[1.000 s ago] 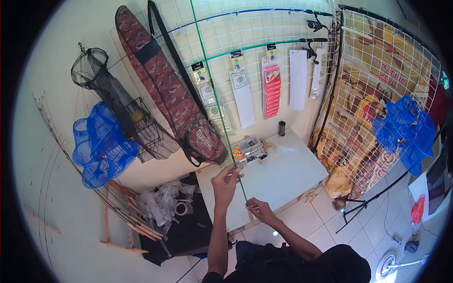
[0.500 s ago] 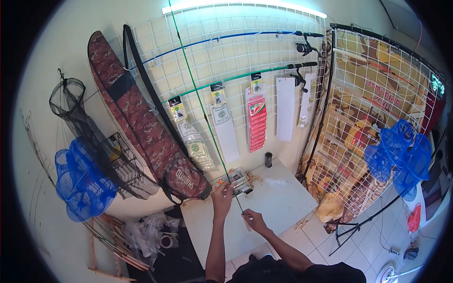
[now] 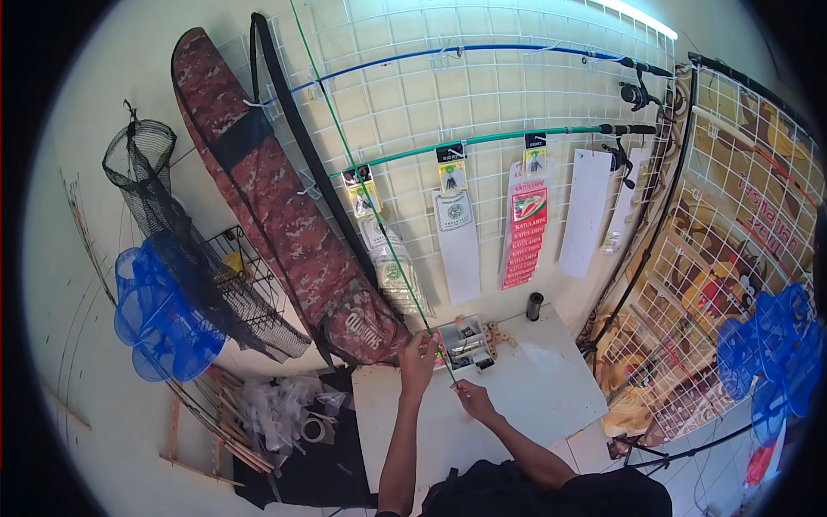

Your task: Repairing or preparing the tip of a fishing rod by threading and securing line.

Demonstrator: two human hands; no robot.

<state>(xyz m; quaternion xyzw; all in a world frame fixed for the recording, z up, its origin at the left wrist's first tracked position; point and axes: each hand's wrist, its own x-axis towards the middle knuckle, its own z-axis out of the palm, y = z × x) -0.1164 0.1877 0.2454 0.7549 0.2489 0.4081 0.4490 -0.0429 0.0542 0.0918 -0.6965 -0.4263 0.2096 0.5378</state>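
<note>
A thin green fishing rod [image 3: 336, 121] slants from the top of the view down to my hands. My left hand [image 3: 419, 358] has its fingers closed round it near the back edge of the white table [image 3: 517, 405]. Farther down, my right hand [image 3: 475, 401] pinches the rod's lower end over the tabletop; its fingers cover part of that end. Just behind my hands lies a grey compartment box [image 3: 469, 345] with small items in it, partly hidden by my left hand. Small tan pieces [image 3: 497, 337] lie beside the box.
A black cylinder [image 3: 534, 306] stands at the table's back. On the white wire grid [image 3: 508, 95] hang a blue rod [image 3: 482, 49], another green rod [image 3: 491, 140] and packets. A camouflage rod bag [image 3: 284, 224], dark net [image 3: 164, 207] and blue nets [image 3: 164, 319] are at left.
The view has turned, so the wall and table appear farther right, with the wall goods larger. Both hands keep their hold on the rod, the right one slightly nearer the left.
</note>
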